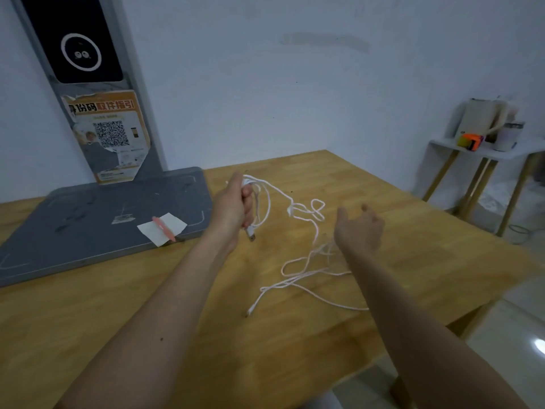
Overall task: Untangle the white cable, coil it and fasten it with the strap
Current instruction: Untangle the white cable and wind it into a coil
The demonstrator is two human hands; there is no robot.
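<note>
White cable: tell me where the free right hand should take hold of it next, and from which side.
Probably the strand just beyond the knot, from the right and above. The white cable hangs from the left hand, which grips its coils, to that tangle, then trails loose over the table. The right hand hovers open beside it.

We've got a light wooden worktop [339, 178] here. On its left side sits a big grey slab [97, 219], with a white slip of paper [174, 224] and a pink pen [163, 228] on top of it. The loose end of the white cable [295, 278] sprawls in tangled loops on the bare wood, right of centre.
</note>
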